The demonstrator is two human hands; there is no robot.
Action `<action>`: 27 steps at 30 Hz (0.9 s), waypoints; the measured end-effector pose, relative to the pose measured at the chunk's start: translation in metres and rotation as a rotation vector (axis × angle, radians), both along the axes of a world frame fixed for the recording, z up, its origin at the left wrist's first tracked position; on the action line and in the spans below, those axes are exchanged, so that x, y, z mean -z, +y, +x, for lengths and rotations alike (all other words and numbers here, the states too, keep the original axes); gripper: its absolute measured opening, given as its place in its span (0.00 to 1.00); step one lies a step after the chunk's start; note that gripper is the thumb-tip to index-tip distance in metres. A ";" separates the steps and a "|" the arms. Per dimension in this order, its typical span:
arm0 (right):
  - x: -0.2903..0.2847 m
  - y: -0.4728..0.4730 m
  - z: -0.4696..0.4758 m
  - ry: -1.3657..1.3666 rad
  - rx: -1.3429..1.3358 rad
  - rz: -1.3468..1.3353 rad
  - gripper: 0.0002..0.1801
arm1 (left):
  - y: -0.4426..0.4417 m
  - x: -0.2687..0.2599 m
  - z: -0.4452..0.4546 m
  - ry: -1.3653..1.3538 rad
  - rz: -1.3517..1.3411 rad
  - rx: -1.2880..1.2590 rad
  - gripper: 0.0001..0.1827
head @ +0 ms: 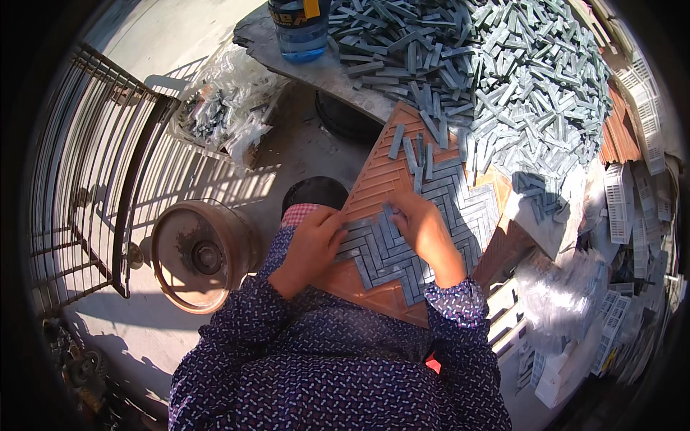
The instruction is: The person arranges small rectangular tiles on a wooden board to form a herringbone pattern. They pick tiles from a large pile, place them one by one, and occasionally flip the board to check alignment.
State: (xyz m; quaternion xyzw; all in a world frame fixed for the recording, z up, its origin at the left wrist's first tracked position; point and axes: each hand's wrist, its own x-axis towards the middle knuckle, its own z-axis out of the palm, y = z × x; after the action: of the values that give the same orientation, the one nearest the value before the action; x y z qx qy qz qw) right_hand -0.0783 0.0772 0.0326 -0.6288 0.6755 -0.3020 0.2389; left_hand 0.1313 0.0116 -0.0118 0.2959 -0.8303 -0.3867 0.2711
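An orange herringbone-grooved tray (377,180) lies tilted in front of me, partly filled with grey stone strips (396,245) set in a herringbone pattern. My right hand (423,229) is over the filled part, thumb and fingers pinching a small grey strip (387,210). My left hand (312,248) rests at the tray's left edge, its fingers bent near the laid strips; whether it holds anything cannot be seen. Several loose strips (409,153) lie on the tray's upper part, beyond my right hand.
A large heap of grey strips (517,81) covers the table (356,91), with a bottle of blue liquid (302,32) at its left. A rusty round drum (199,258), a metal rack (102,161) and a sack of scraps (221,102) stand left. White plastic baskets (619,202) are at right.
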 end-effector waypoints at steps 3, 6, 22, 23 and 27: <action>-0.003 0.001 0.003 -0.020 0.038 0.020 0.15 | 0.001 0.001 -0.002 0.003 -0.018 -0.013 0.13; 0.001 0.001 0.004 0.022 0.063 0.003 0.15 | 0.002 0.005 -0.010 -0.012 -0.048 -0.015 0.09; -0.001 -0.011 -0.027 0.107 0.296 -0.123 0.10 | -0.007 -0.008 -0.038 -0.030 -0.204 0.181 0.20; 0.000 -0.012 -0.027 0.118 0.289 -0.131 0.10 | -0.008 -0.005 -0.038 -0.051 -0.225 0.212 0.21; -0.002 -0.015 -0.029 0.205 0.348 -0.120 0.15 | -0.015 0.002 -0.031 -0.111 -0.339 0.313 0.24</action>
State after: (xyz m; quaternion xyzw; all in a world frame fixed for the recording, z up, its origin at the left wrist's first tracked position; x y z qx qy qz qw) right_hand -0.1073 0.0624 0.0345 -0.5430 0.7756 -0.3130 0.0751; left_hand 0.1003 -0.0034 -0.0141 0.1348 -0.9326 -0.2624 0.2077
